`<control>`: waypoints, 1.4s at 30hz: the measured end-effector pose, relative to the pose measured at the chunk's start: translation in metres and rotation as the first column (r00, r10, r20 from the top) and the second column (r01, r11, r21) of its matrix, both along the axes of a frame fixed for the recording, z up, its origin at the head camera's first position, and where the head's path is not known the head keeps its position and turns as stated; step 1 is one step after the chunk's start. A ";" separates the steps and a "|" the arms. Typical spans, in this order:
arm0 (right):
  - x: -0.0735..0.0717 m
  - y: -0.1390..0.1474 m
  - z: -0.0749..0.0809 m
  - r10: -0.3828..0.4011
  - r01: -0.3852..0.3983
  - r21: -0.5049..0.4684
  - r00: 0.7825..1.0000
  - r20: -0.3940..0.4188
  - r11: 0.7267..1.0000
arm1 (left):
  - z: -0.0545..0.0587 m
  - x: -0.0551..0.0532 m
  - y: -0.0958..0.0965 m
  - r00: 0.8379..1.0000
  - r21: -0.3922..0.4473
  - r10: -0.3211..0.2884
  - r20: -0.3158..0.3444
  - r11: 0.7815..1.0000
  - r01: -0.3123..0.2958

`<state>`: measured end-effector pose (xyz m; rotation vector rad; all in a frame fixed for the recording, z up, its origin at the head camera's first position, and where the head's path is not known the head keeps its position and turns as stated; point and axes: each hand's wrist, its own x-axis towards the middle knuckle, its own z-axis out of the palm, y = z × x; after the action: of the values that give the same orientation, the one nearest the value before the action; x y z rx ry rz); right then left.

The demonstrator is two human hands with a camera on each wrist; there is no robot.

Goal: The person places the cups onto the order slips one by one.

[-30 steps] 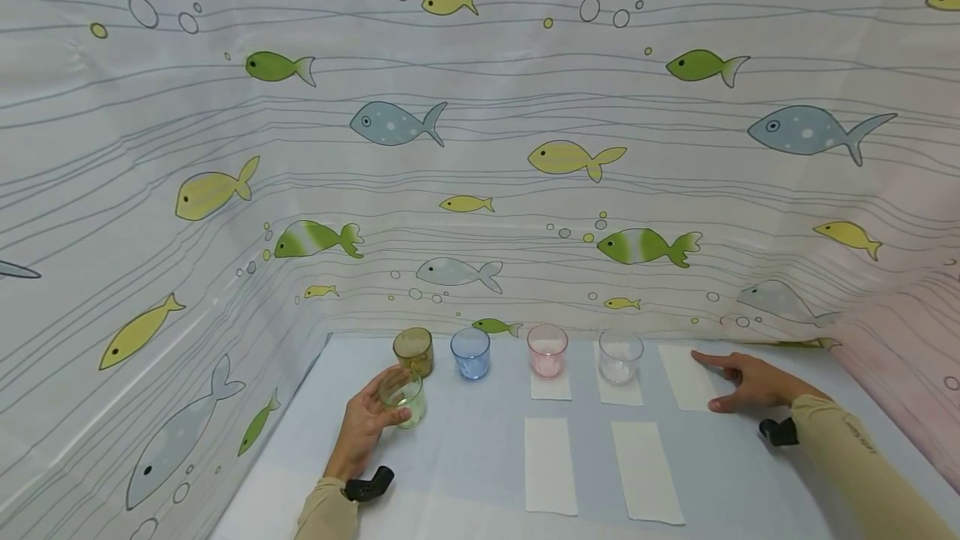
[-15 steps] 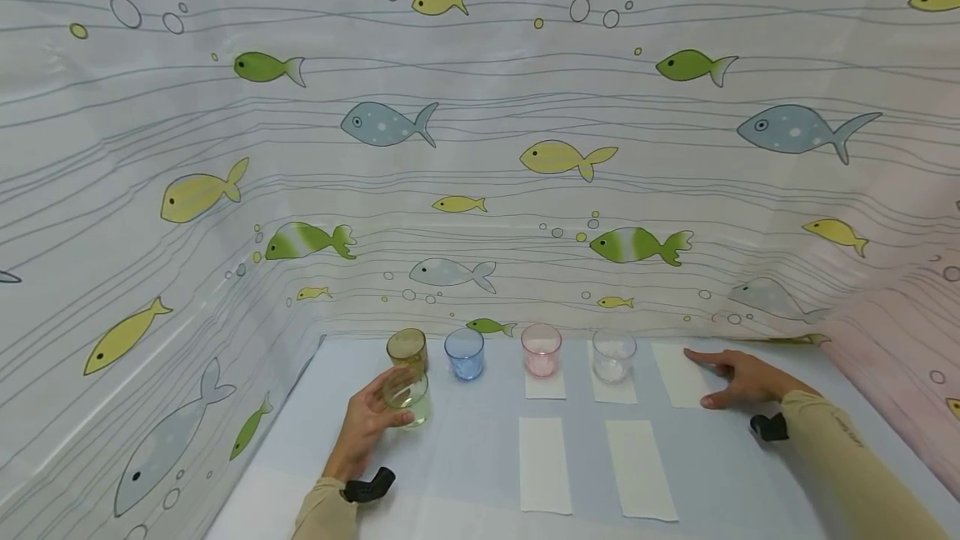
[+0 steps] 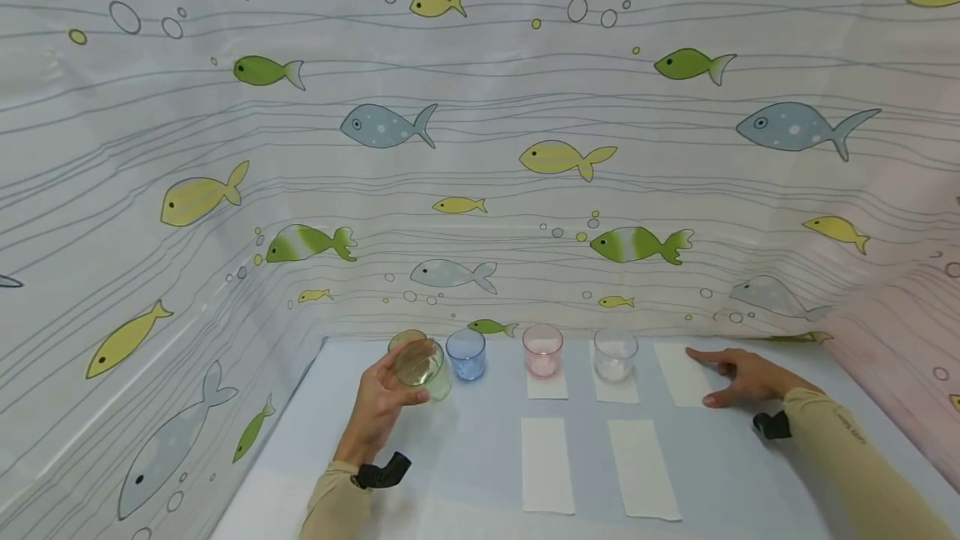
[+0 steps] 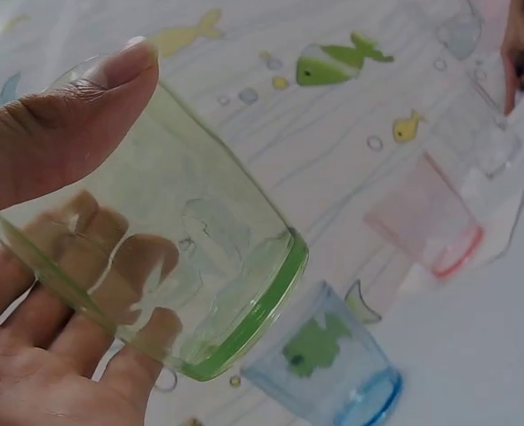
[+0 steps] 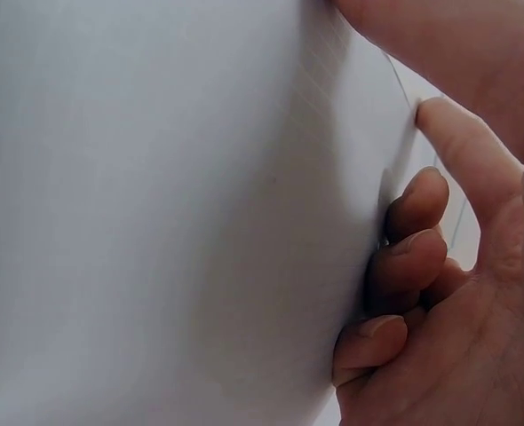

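My left hand [image 3: 372, 415] holds a pale green glass [image 3: 433, 380] above the table, thumb on the near side and fingers round the far side. In the left wrist view the green glass [image 4: 200, 204] is tilted, its thick base toward the lower right. Behind it an amber glass [image 3: 405, 337] is mostly hidden; a blue glass [image 3: 467, 363] stands just right of it. At the right, my right hand [image 3: 753, 379] rests on a white paper strip [image 3: 678, 382], index finger and thumb stretched to its edge. The right wrist view shows its other fingers curled against the white surface.
A pink glass [image 3: 543, 359] and a clear glass [image 3: 615, 363] stand on white strips along the back. Two more strips, a left one [image 3: 547, 469] and a right one [image 3: 645, 473], lie nearer. A fish-print curtain [image 3: 480, 182] encloses the table [image 3: 450, 473].
My left hand has raised the green glass and moved it slightly right, tilting it, so it now covers most of the amber glass. The right hand has stayed at the paper strip.
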<state>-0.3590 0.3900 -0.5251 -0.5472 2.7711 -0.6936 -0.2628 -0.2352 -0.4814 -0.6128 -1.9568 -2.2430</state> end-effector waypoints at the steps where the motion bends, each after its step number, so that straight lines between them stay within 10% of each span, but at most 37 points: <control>1: 0.000 0.000 0.000 0.002 -0.002 -0.003 1.000 0.000 1.000 | 0.004 -0.001 0.004 1.000 0.016 -0.016 -0.010 1.000 0.016; 11: 0.002 -0.002 0.004 -0.009 0.009 0.003 1.000 0.011 1.000 | 0.034 -0.027 0.060 0.982 0.075 -0.144 -0.121 0.985 0.153; 27: 0.000 0.000 0.002 0.000 0.000 -0.018 1.000 0.014 1.000 | 0.071 -0.073 0.149 0.961 0.025 -0.263 -0.083 0.964 0.265; 42: 0.003 0.001 0.002 -0.028 0.028 -0.030 1.000 0.008 0.999 | 0.064 -0.089 0.225 0.916 -0.001 -0.393 -0.081 0.919 0.394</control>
<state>-0.3564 0.3910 -0.5235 -0.5117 2.7703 -0.7433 -0.3520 -0.0101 -0.4172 -1.1696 -1.9129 -2.3980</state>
